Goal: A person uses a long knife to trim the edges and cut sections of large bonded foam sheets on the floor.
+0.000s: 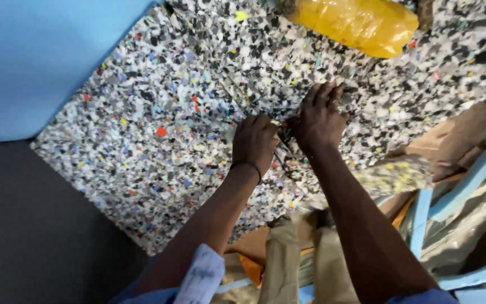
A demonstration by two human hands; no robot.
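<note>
Beneath us lies a speckled foam sheet (158,118), a yellow plastic bag (361,22) resting on it; our left hand (254,143) and right hand (319,118) press curled fingers into its surface.

both hands side by side on foam sheet (158,112), left hand (253,143) left of right hand (317,119), plastic bag (361,22) on sheet beyond them, wall panel (35,56) far left

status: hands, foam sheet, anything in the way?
Left hand and right hand side by side, pressed on speckled foam sheet, fingers curled at a seam. Yellow plastic bundle lies beyond, apart from both hands.
</note>
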